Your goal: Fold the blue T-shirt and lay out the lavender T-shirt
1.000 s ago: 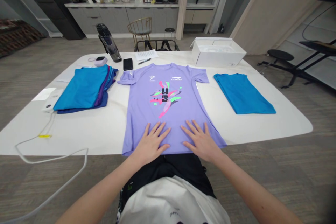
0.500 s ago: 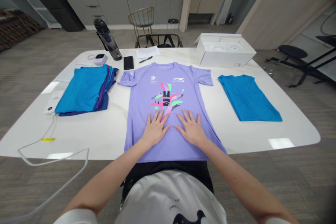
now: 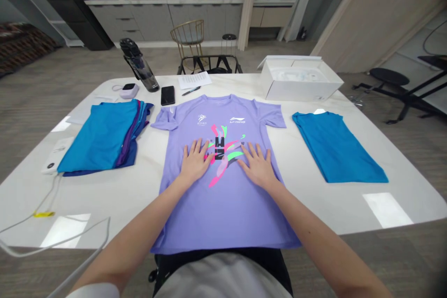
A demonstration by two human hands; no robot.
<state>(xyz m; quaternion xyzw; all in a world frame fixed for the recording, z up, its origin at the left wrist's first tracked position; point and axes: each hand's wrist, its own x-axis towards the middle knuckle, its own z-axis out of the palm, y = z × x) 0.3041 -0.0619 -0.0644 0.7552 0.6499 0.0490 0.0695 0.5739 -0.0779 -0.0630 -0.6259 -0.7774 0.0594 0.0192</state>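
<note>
A purple T-shirt [image 3: 223,205] with a pink and green print lies spread flat, front up, on the white table [image 3: 307,195]. My left hand [image 3: 194,162] rests flat on its chest, fingers spread, left of the print. My right hand [image 3: 256,164] lies flat just right of the print, fingers also apart. Neither hand holds anything.
A stack of folded blue and purple shirts [image 3: 101,139] lies to the left, a folded blue shirt [image 3: 337,149] to the right. At the back stand a dark bottle [image 3: 138,66], a phone [image 3: 168,95], paper with a pen [image 3: 194,80] and an open white box [image 3: 300,81]. A white cable [image 3: 52,237] trails off the left front edge.
Both hands have slid up the shirt from near its hem to the chest, staying flat and moving slightly apart.
</note>
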